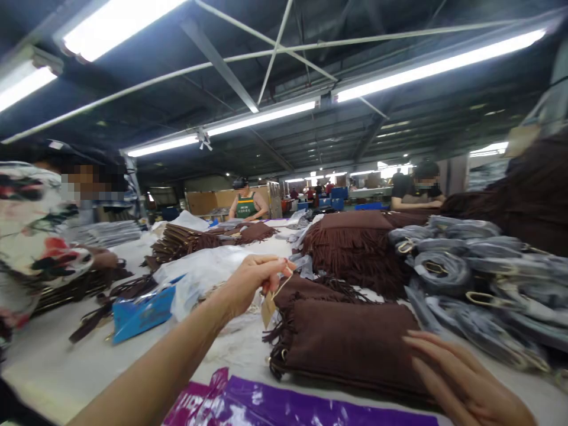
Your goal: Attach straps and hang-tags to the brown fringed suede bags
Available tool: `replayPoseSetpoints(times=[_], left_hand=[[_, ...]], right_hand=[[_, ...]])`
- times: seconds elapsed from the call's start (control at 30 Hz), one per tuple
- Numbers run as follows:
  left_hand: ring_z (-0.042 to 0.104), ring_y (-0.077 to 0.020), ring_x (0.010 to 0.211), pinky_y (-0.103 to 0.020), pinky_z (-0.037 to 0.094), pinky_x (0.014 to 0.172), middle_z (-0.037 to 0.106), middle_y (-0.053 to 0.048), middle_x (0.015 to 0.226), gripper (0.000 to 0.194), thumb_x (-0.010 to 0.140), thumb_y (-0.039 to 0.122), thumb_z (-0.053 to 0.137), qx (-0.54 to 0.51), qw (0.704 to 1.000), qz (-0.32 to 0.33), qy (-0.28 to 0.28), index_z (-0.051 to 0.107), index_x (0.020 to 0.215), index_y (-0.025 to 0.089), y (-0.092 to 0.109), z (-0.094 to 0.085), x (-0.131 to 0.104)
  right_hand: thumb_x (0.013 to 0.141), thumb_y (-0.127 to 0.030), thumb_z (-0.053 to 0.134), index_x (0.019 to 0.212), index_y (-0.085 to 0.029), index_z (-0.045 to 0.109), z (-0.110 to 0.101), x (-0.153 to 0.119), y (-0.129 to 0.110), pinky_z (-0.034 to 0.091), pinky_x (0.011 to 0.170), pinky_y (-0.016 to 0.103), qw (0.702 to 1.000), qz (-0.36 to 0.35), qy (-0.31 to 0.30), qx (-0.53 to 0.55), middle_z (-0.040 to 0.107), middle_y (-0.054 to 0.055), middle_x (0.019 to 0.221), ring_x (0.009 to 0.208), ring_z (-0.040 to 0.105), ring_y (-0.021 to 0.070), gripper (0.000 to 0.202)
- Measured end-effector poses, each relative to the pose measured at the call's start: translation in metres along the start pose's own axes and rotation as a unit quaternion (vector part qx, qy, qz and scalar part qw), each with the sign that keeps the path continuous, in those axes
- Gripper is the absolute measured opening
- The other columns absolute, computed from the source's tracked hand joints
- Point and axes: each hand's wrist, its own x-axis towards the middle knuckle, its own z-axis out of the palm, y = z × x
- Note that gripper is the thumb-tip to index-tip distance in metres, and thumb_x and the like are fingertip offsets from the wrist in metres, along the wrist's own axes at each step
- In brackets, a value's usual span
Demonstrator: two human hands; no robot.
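Note:
Pinched in the fingers of my left hand (261,278) is the string of a small tan hang tag (268,309), which dangles at the left end of a brown fringed bag (350,343). The bag lies flat on the white table, with fringe and a small metal ring at its left side. My right hand (461,376) rests at the bag's right edge, fingers stretched out and somewhat blurred. Whether its fingertips touch the bag, I cannot tell.
Rolled straps in clear plastic (448,272) are heaped on the right. Stacked brown fringed pieces (350,242) stand behind. Purple plastic packaging (302,402) lies in front, a blue packet (144,310) at left. A co-worker in a floral sleeve (39,225) is close on the left.

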Motion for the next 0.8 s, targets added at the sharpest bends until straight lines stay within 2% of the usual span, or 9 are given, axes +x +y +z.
replayPoseSetpoints(times=[0.1,0.17,0.23,0.3,0.4,0.5,0.6,0.7,0.8], left_hand=[[0.042,-0.0099,0.053,-0.022,0.029,0.048,0.051,0.001,0.053,0.032,0.072,0.045,0.057,0.026,0.997,0.006,-0.079,0.071,0.082,0.018,0.014,0.041,-0.016],[0.048,-0.0128,0.064,-0.023,0.034,0.054,0.058,-0.001,0.069,0.030,0.074,0.045,0.056,0.033,0.991,0.027,-0.125,0.072,0.081,0.021,0.022,0.064,-0.026],[0.051,-0.0162,0.077,-0.026,0.038,0.065,0.061,-0.002,0.085,0.027,0.075,0.043,0.055,0.023,0.989,0.049,-0.141,0.072,0.079,0.022,0.028,0.081,-0.033],[0.051,-0.0179,0.087,-0.027,0.038,0.076,0.061,-0.002,0.091,0.025,0.076,0.040,0.055,0.006,0.991,0.048,-0.126,0.072,0.080,0.022,0.032,0.092,-0.037],[0.050,-0.0153,0.081,-0.025,0.036,0.071,0.062,-0.002,0.087,0.026,0.078,0.040,0.054,-0.018,0.992,0.002,-0.123,0.071,0.085,0.021,0.031,0.103,-0.038],[0.046,-0.0131,0.068,-0.024,0.034,0.059,0.065,-0.005,0.081,0.027,0.077,0.039,0.055,-0.081,0.985,-0.040,-0.144,0.071,0.082,0.017,0.026,0.112,-0.036],[0.046,-0.0120,0.063,-0.024,0.033,0.056,0.066,-0.007,0.079,0.025,0.074,0.034,0.056,-0.132,0.976,-0.058,-0.162,0.070,0.073,0.014,0.018,0.123,-0.034],[0.043,-0.0104,0.057,-0.024,0.031,0.053,0.062,-0.003,0.070,0.022,0.073,0.030,0.055,-0.108,0.974,-0.068,-0.187,0.070,0.072,0.014,0.011,0.134,-0.036],[0.048,-0.0122,0.068,-0.025,0.036,0.064,0.059,-0.001,0.074,0.022,0.075,0.033,0.055,-0.035,0.973,-0.034,-0.225,0.071,0.077,0.019,0.005,0.147,-0.043]], right_hand=[[0.084,-0.031,0.052,0.107,-0.029,0.057,-0.002,0.028,-0.049,0.052,0.078,0.025,0.982,0.115,-0.020,0.150,0.064,0.001,0.105,0.093,0.062,0.0157,0.024],[0.081,-0.033,0.056,0.113,-0.028,0.051,0.002,0.043,-0.073,0.049,0.084,0.030,0.936,0.195,-0.053,0.288,0.061,0.002,0.111,0.099,0.058,0.0171,0.033],[0.075,-0.035,0.063,0.112,-0.025,0.051,0.004,0.050,-0.086,0.047,0.086,0.033,0.870,0.248,-0.084,0.418,0.060,0.004,0.109,0.101,0.056,0.0190,0.040],[0.069,-0.036,0.069,0.100,-0.021,0.055,0.003,0.048,-0.091,0.048,0.078,0.029,0.803,0.299,-0.110,0.503,0.062,0.003,0.096,0.091,0.058,0.0176,0.037],[0.074,-0.046,0.063,0.084,-0.017,0.058,-0.001,0.035,-0.089,0.042,0.054,0.020,0.752,0.360,-0.160,0.528,0.058,-0.001,0.066,0.057,0.054,0.0094,0.030],[0.079,-0.056,0.050,0.083,-0.016,0.059,-0.006,0.017,-0.083,0.027,0.039,0.017,0.754,0.383,-0.196,0.497,0.044,-0.006,0.048,0.038,0.034,0.0046,0.042],[0.078,-0.061,0.049,0.082,-0.015,0.061,-0.015,0.000,-0.075,0.021,0.040,0.019,0.778,0.399,-0.198,0.444,0.036,-0.008,0.046,0.040,0.028,0.0049,0.048],[0.082,-0.057,0.044,0.079,-0.016,0.061,-0.030,-0.010,-0.067,0.026,0.045,0.020,0.800,0.409,-0.220,0.381,0.037,-0.007,0.047,0.044,0.032,0.0069,0.045],[0.080,-0.044,0.052,0.086,-0.018,0.063,-0.047,-0.014,-0.064,0.038,0.063,0.025,0.833,0.377,-0.233,0.333,0.056,0.000,0.065,0.063,0.051,0.0131,0.029]])
